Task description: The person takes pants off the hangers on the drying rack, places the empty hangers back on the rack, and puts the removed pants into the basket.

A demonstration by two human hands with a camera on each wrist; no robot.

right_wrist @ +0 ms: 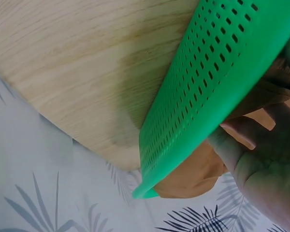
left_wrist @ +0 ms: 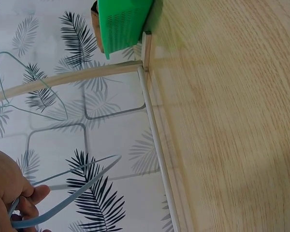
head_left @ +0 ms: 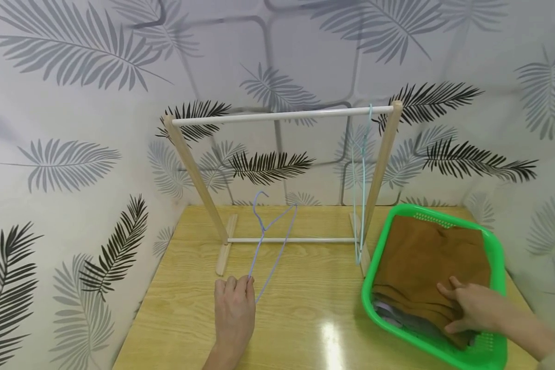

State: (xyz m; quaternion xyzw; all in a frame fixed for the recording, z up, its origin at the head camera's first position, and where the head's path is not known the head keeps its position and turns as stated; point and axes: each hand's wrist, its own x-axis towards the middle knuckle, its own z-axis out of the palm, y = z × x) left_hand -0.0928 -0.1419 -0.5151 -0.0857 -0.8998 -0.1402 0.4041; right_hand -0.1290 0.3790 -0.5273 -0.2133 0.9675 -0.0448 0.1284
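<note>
My left hand (head_left: 235, 311) grips a periwinkle-blue clothes hanger (head_left: 262, 246) by one side, its hook pointing up, in front of the rack. In the left wrist view the fingers curl round the hanger (left_wrist: 77, 193). On the right, my right hand (head_left: 474, 307) rests on a folded brown garment (head_left: 430, 257) in a green basket (head_left: 367, 295), fingers and thumb spread apart. The right wrist view shows the hand (right_wrist: 266, 164) over the near rim of the basket (right_wrist: 193, 101), with part of the fingers hidden against the brown cloth.
A small clothes rack with a white top rail (head_left: 282, 115) and wooden posts stands at the back of the wooden table (head_left: 296, 329). A mint-green hanger (head_left: 363, 195) hangs at its right end. Grey cloth (head_left: 407, 318) lies beneath the brown garment. Leaf-patterned wall covering (head_left: 74, 169) rises behind.
</note>
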